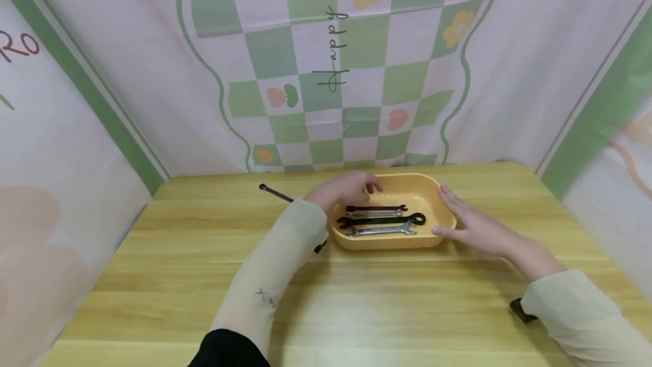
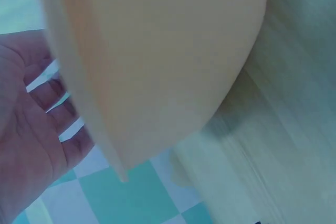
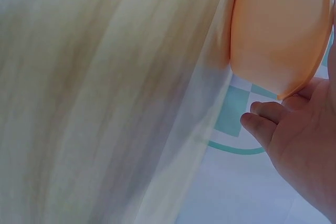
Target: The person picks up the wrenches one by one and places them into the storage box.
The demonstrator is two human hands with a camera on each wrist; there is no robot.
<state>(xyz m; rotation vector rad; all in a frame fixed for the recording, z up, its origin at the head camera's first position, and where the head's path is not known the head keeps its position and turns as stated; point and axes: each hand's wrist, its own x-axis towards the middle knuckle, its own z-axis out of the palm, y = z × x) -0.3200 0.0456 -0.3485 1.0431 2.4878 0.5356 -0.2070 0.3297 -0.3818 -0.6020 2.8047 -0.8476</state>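
A yellow plastic tray [image 1: 392, 243] sits toward the back of the table. Inside it lie several wrenches side by side: a large black combination wrench [image 1: 382, 220], a silver open-end wrench [image 1: 383, 230], a thin silver one and a small dark one [image 1: 376, 208]. Over the tray's left end my left hand [image 1: 351, 187] reaches in, fingers loosely bent, no tool visible in them. My right hand [image 1: 474, 225] holds the tray's right end, thumb over the rim, fingers along the far corner. Another dark wrench [image 1: 275, 192] lies on the table, partly hidden behind my left arm.
The wooden table [image 1: 204, 276] ends against a cloth backdrop [image 1: 367, 89] with a green-and-white check, and printed cloth also hangs at both sides. A dark strap part [image 1: 522, 310] shows at the right sleeve.
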